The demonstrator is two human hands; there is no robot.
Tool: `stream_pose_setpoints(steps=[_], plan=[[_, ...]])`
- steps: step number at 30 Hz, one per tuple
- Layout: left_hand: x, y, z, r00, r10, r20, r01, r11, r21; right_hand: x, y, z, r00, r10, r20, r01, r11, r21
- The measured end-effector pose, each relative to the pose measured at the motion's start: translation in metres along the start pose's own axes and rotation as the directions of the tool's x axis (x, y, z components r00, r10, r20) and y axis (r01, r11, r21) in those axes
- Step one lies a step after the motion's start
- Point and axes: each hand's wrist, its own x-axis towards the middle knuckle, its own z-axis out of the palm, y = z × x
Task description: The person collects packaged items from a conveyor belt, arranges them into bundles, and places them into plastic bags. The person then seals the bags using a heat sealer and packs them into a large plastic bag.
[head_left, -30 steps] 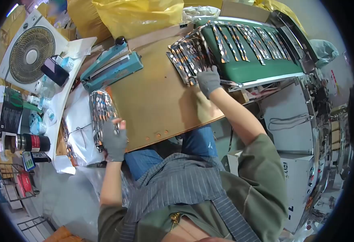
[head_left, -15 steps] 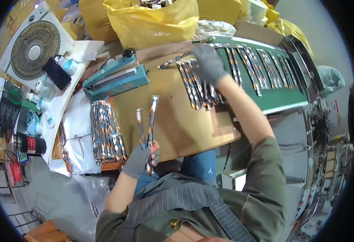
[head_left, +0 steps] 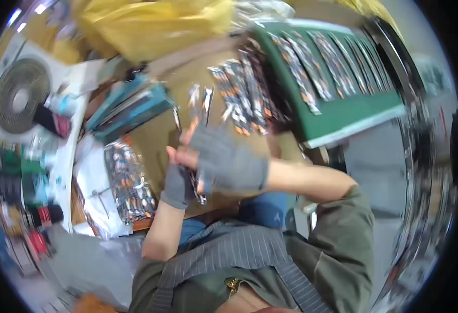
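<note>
My left hand [head_left: 179, 180], in a grey fingerless glove, is closed round several slim patterned packets [head_left: 206, 104] whose ends stick up past the fingers. Over it lies my right hand [head_left: 226, 156], gloved alike and blurred, its fingers at the same packets; whether it grips one is hidden. Just beyond the hands, a loose row of patterned packets [head_left: 237, 96] lies on the brown board [head_left: 187, 73]. More packets [head_left: 338, 65] are spread on the green belt [head_left: 333, 117] at the right. A stacked bundle of packets [head_left: 130, 182] sits at the board's left edge.
A teal sealer [head_left: 132, 112] stands at the board's back left. A fan [head_left: 21, 94], a dark phone [head_left: 51, 121] and a flask [head_left: 46, 215] are at the far left. Yellow bags [head_left: 156, 26] lie behind the board. Dark rollers [head_left: 396, 52] border the belt.
My right hand has come from the packets near the belt to my left hand, which still holds packets. The whole view has shifted and blurred.
</note>
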Motion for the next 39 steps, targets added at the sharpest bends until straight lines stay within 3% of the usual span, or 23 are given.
stream_pose_setpoints(steps=[1, 2, 3, 4, 5, 7, 9, 10, 12, 13, 15, 17, 18, 23, 24, 27, 30, 33, 35, 36, 37, 38, 39], plan=[[0.006, -0.015, 0.01, 0.983, 0.064, -0.173, -0.039, 0.99, 0.139, -0.039, -0.021, 0.019, 1.0, 0.022, 0.001, -0.022, 0.997, -0.069], [0.0, -0.029, 0.005, 0.998, 0.059, -0.021, -0.054, 0.982, 0.183, -0.06, -0.042, 0.005, 0.978, 0.198, -0.066, -0.201, 0.979, -0.045], [-0.014, -0.047, 0.063, 0.953, 0.144, -0.266, -0.074, 0.964, 0.256, -0.077, -0.064, -0.015, 0.922, 0.363, -0.132, -0.368, 0.93, -0.009], [-0.018, -0.047, 0.018, 0.995, -0.081, 0.051, 0.074, 0.989, 0.13, -0.095, -0.077, -0.031, 0.842, 0.501, -0.201, -0.505, 0.862, 0.035], [-0.02, -0.049, 0.033, 0.99, -0.142, 0.022, 0.129, 0.948, 0.29, -0.122, -0.085, -0.038, 0.706, 0.647, -0.288, -0.635, 0.758, 0.147], [-0.032, -0.067, 0.037, 0.989, -0.076, -0.126, 0.121, 0.91, 0.397, -0.191, -0.092, -0.048, 0.389, 0.842, -0.374, -0.744, 0.527, 0.411], [-0.034, -0.084, 0.041, 0.955, -0.019, -0.297, 0.135, 0.917, 0.376, -0.287, -0.071, -0.026, -0.01, 0.986, -0.167, -0.839, 0.083, 0.537], [-0.031, -0.09, 0.048, 0.903, 0.034, -0.429, 0.169, 0.889, 0.426, -0.355, -0.049, 0.01, -0.214, 0.968, -0.133, -0.689, -0.054, 0.723], [-0.027, -0.092, 0.042, 0.781, 0.114, -0.614, 0.241, 0.852, 0.465, -0.468, -0.014, 0.052, -0.287, 0.944, -0.162, -0.93, -0.235, 0.283], [-0.022, -0.099, 0.041, 0.739, 0.157, -0.655, 0.237, 0.85, 0.471, -0.514, 0.003, 0.075, -0.395, 0.915, -0.079, -0.903, -0.37, 0.219], [-0.026, -0.086, 0.009, 0.812, 0.006, -0.584, 0.279, 0.874, 0.398, -0.558, 0.032, 0.089, -0.558, 0.826, 0.085, -0.824, -0.563, 0.064], [-0.016, -0.101, 0.027, 0.695, 0.103, -0.711, 0.31, 0.85, 0.426, -0.569, 0.056, 0.067, -0.665, 0.709, 0.234, -0.743, -0.66, -0.113], [-0.01, -0.105, 0.035, 0.631, 0.153, -0.76, 0.324, 0.838, 0.438, -0.58, 0.068, 0.071, -0.682, 0.684, 0.258, -0.727, -0.673, -0.136], [-0.004, -0.102, 0.034, 0.512, 0.19, -0.838, 0.34, 0.851, 0.401, -0.641, 0.125, 0.114, -0.738, 0.588, 0.332, -0.659, -0.733, -0.167], [-0.002, -0.101, 0.031, 0.482, 0.216, -0.849, 0.312, 0.863, 0.396, -0.656, 0.135, 0.134, -0.711, 0.574, 0.406, -0.703, -0.592, -0.394], [0.002, -0.102, 0.026, 0.45, 0.266, -0.853, 0.333, 0.836, 0.436, -0.659, 0.133, 0.155, -0.745, 0.606, 0.28, -0.665, -0.64, -0.384], [0.0, -0.107, 0.02, 0.452, 0.249, -0.857, 0.356, 0.83, 0.429, -0.661, 0.134, 0.162, -0.662, 0.674, 0.328, -0.688, -0.372, -0.623], [-0.003, -0.115, 0.02, 0.474, 0.258, -0.842, 0.377, 0.805, 0.458, -0.654, 0.091, 0.18, -0.607, 0.787, -0.113, -0.763, -0.616, -0.197], [-0.005, -0.125, 0.033, 0.506, 0.276, -0.817, 0.387, 0.774, 0.501, -0.636, 0.055, 0.175, -0.682, 0.706, -0.192, -0.73, -0.674, 0.115], [-0.012, -0.125, 0.037, 0.55, 0.263, -0.792, 0.352, 0.787, 0.506, -0.621, 0.041, 0.169, -0.714, 0.664, -0.221, -0.699, -0.661, 0.274], [-0.018, -0.129, 0.045, 0.562, 0.296, -0.772, 0.37, 0.745, 0.555, -0.59, 0.026, 0.146, -0.819, 0.57, -0.064, -0.478, -0.616, 0.626], [-0.021, -0.137, 0.055, 0.574, 0.332, -0.749, 0.38, 0.702, 0.602, -0.563, 0.008, 0.122, -0.843, 0.52, 0.139, -0.16, -0.489, 0.857], [-0.022, -0.144, 0.065, 0.584, 0.377, -0.719, 0.377, 0.659, 0.651, -0.573, -0.021, 0.133, -0.847, 0.531, 0.031, -0.177, -0.336, 0.925]])
